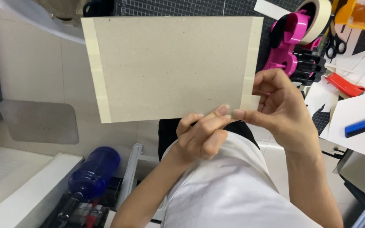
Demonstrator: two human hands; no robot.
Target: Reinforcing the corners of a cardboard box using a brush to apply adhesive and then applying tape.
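Both hands [241, 122] pinch the taped cardboard sheet [170, 67] at its lower corner, seemingly.

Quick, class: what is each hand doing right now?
Left hand: closed, fingers pinching the cardboard sheet at its lower edge.
Right hand: closed, pinching the tape strip at the sheet's corner.

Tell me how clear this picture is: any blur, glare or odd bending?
Head view: even, soft light, no glare; the grey board and both hands, left hand and right hand, are sharp; the blue bottle looks slightly soft; wide-lens bending tilts the floor tiles.
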